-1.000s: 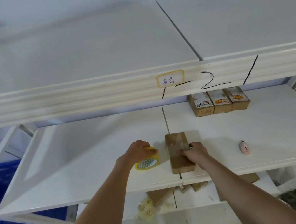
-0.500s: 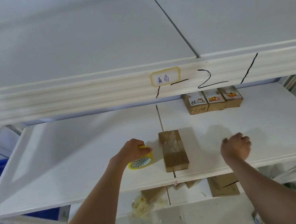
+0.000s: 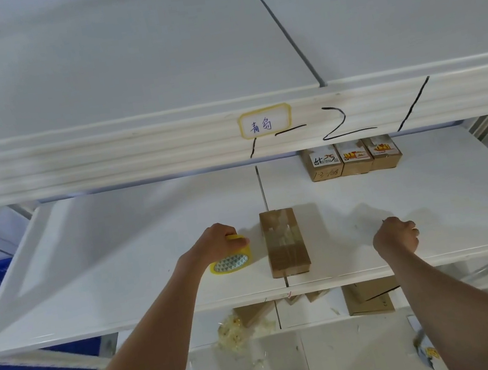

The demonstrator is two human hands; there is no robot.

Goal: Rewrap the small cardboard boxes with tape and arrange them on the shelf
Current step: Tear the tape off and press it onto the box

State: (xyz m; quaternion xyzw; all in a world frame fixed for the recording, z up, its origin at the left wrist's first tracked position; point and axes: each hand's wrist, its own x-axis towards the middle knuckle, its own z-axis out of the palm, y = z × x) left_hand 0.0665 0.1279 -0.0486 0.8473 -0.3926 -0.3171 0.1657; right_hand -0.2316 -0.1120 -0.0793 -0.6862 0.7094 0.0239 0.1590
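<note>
Left hand curls around the yellow tape roll just left of the taped box on the shelf, right hand curled, contents unclear; likely risk: box near the front edge gets knocked off.

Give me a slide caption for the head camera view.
Left hand grips yellow tape roll beside a cardboard box on the white shelf.
</note>
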